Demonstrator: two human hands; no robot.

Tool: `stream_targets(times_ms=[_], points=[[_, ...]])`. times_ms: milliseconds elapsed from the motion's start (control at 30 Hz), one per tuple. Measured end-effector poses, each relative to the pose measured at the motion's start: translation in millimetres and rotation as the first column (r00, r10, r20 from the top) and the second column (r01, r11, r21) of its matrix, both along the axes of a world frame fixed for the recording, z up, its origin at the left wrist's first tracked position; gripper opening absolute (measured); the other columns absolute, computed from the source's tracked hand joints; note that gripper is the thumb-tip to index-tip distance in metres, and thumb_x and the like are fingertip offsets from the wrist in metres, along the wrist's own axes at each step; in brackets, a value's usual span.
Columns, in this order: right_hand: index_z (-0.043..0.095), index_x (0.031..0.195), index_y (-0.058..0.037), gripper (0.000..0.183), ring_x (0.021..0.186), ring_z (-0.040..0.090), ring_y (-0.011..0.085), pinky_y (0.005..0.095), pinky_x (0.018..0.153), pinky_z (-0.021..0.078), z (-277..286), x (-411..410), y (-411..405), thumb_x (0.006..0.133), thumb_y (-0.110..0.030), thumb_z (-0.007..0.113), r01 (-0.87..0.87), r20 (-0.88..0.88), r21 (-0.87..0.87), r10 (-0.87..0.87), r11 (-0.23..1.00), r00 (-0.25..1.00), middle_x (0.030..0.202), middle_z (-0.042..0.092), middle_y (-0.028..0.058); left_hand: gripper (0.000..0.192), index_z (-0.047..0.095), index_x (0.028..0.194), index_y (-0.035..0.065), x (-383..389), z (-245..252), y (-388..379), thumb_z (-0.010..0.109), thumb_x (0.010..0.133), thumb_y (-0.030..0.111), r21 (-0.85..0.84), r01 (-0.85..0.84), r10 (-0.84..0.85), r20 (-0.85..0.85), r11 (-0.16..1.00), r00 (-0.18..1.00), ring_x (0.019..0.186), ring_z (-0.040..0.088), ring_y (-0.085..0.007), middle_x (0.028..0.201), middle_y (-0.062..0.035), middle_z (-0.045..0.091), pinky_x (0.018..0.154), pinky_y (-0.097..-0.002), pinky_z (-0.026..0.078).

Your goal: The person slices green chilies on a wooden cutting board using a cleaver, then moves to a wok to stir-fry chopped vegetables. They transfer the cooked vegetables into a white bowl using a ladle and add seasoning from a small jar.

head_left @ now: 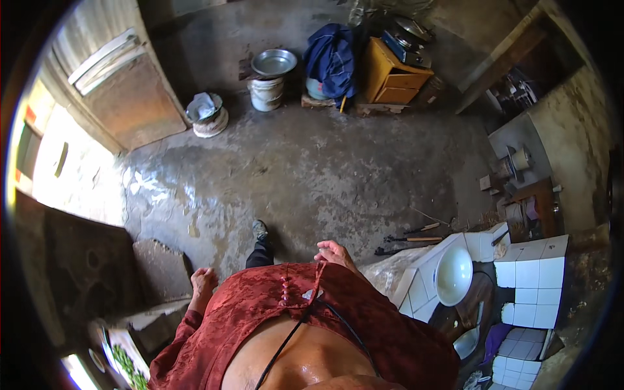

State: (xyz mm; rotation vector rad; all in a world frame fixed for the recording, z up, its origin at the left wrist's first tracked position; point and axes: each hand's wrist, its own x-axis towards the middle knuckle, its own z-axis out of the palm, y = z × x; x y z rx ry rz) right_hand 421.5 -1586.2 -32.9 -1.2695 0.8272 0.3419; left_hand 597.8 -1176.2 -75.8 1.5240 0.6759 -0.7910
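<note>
My left hand (pixel 204 282) hangs at my left side with its fingers curled in, and no object shows in it. Nearest to it is a grey stone slab (pixel 162 269). My right hand (pixel 335 253) is in front of my body, beside the hem of my dark red jacket (pixel 258 287). Its fingers are bent, and whether something small lies between them is unclear. One shoe (pixel 260 230) is visible on the wet concrete floor (pixel 312 161) before me.
On the right is a white-tiled stove (pixel 531 273) with a white enamel basin (pixel 454 275) and a metal ladle (pixel 469 341). Fire tools (pixel 419 239) lie beside it. By the far wall are a metal basin (pixel 274 62), a bucket (pixel 266 95) and a wooden cabinet (pixel 395 80). The door (pixel 131 92) stands left.
</note>
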Motion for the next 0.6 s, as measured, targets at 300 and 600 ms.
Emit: stream_targets(times_ms=[300,600], points=[[0.053,0.113,-0.0002,0.027,0.080,0.063,0.0184,0.0307,0.069,0.0523,-84,165,-245,0.089,-0.014,0.054,0.315,-0.068,-0.243,-0.340,0.917,0.938,0.091,0.064,0.0101,0.064,0.042,0.127,0.0056,377,-133,-210,0.074,0.075,0.024,0.267,0.380,-0.342,-0.178,0.886,0.923,0.084,0.057,-0.0302,0.104,-0.0177,0.058,0.066,-0.0476,0.048],[0.053,0.098,-0.0020,0.016,0.070,0.060,0.0197,0.0322,0.062,0.0504,-161,227,-529,0.088,-0.014,0.051,0.751,-0.257,-0.191,-0.771,0.632,0.583,0.083,0.061,0.0092,0.046,0.056,0.116,0.0002,648,-156,-742,0.068,0.076,0.020,0.255,0.720,-0.763,0.178,0.646,0.622,0.069,0.064,-0.0189,0.082,-0.0114,0.066,0.056,-0.0315,0.052]])
